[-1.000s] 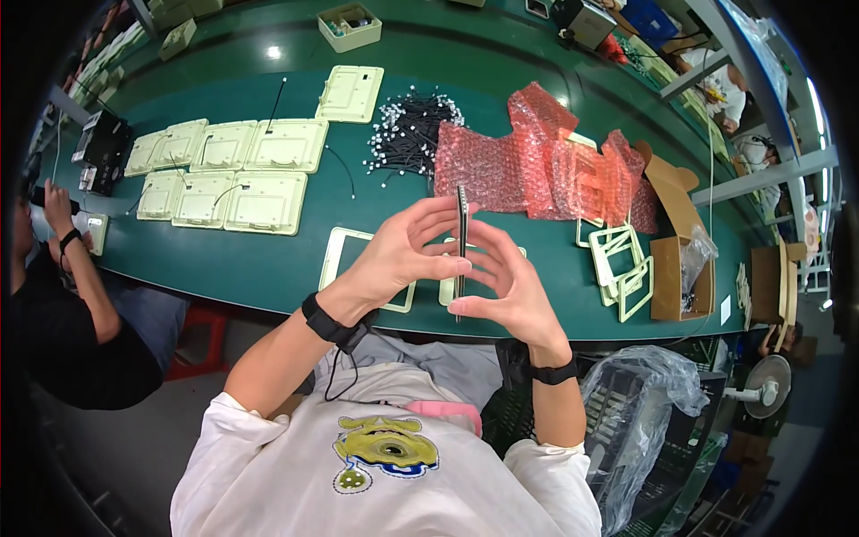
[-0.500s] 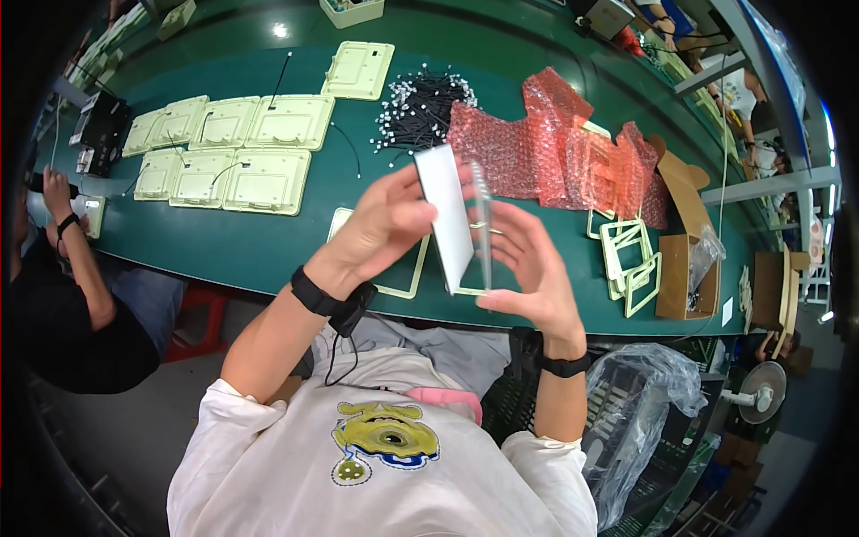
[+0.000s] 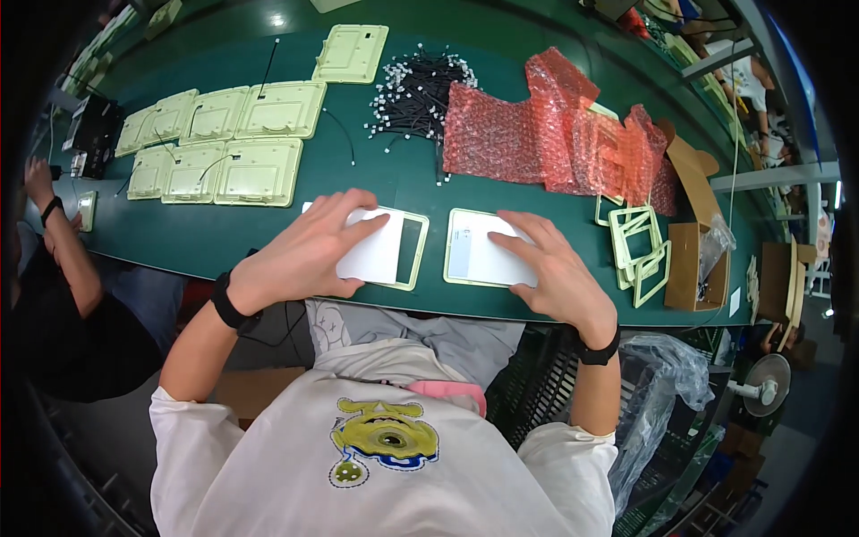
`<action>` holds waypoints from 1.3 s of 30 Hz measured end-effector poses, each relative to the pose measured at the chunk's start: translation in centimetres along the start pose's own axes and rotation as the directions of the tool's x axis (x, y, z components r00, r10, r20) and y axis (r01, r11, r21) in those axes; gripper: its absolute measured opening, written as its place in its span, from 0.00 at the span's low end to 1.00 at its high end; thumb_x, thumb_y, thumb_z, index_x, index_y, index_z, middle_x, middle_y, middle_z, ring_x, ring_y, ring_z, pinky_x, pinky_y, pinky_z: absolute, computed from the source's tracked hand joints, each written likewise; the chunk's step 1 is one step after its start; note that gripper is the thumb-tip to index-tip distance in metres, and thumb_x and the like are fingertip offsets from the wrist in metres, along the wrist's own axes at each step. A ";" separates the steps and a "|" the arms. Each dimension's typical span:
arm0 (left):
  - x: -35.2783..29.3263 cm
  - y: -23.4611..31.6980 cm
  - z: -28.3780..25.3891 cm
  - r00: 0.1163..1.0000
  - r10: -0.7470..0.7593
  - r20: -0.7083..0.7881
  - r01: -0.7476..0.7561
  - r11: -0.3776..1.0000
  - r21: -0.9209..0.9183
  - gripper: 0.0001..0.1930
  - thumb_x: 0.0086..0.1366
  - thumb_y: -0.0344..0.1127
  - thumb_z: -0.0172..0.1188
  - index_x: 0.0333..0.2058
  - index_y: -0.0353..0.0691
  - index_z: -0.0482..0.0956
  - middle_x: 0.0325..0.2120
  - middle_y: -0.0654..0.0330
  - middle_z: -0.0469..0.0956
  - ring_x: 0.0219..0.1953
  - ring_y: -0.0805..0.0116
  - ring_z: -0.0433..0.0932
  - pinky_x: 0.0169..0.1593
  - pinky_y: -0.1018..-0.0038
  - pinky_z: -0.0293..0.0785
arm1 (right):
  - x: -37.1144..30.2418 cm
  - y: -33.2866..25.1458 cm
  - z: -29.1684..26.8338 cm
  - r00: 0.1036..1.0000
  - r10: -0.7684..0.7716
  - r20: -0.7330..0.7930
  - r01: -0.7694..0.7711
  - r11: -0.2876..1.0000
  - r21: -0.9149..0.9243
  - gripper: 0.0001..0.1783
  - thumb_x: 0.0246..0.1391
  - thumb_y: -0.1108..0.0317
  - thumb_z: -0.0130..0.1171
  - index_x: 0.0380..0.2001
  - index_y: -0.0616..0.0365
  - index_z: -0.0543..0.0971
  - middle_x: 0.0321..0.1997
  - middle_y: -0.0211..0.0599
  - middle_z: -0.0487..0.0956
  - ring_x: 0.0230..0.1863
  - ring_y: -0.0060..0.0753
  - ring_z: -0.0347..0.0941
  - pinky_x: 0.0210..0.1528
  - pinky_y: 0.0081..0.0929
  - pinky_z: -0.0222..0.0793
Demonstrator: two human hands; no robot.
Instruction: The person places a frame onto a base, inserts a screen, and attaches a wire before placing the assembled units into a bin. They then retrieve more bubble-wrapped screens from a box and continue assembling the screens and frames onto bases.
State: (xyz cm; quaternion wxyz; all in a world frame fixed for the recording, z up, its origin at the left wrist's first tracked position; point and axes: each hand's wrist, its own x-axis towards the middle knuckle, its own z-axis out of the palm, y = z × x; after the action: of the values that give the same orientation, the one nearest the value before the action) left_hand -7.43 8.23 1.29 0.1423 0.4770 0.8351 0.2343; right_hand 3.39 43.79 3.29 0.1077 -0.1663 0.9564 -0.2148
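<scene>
My left hand [image 3: 309,249] grips a flat white panel [image 3: 374,252] between thumb and fingers. That panel lies over part of a pale green frame [image 3: 417,251] on the table, leaving a strip of the opening bare at its right. Beside it, my right hand [image 3: 565,273] spans a second thin panel [image 3: 484,255], white with a bluish strip at its left, its thumb near the lower edge. This panel rests within another pale green frame [image 3: 449,243]. My right palm hides the right end of that frame.
Pale green housings [image 3: 259,170] with black cables stand in rows at the left. Behind are a pile of black cables [image 3: 420,94] and red bubble wrap [image 3: 492,134]. Several loose frames [image 3: 637,242] and a cardboard box [image 3: 687,259] lie right. A co-worker's arm [image 3: 67,237] is at far left.
Both hands have come down and apart, from holding the two thin panels upright close together to laying them on the frames. The left moved left, the right slightly right.
</scene>
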 end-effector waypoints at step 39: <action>1.5 0.1 4.6 0.973 0.216 0.080 -0.217 0.976 0.000 0.45 0.58 0.40 0.75 0.71 0.32 0.65 0.77 0.49 0.58 0.79 0.49 0.55 0.81 0.50 0.53 | 2.5 -5.1 8.5 0.980 -0.037 -0.197 0.037 0.999 -0.001 0.43 0.43 0.51 0.83 0.56 0.64 0.74 0.78 0.50 0.64 0.84 0.60 0.48 0.83 0.67 0.37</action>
State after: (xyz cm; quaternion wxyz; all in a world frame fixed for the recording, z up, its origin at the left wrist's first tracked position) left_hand -5.95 10.73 -2.61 0.1468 0.5748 0.7727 0.2257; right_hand 4.85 35.30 -2.30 0.0086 -0.1618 0.9587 -0.2337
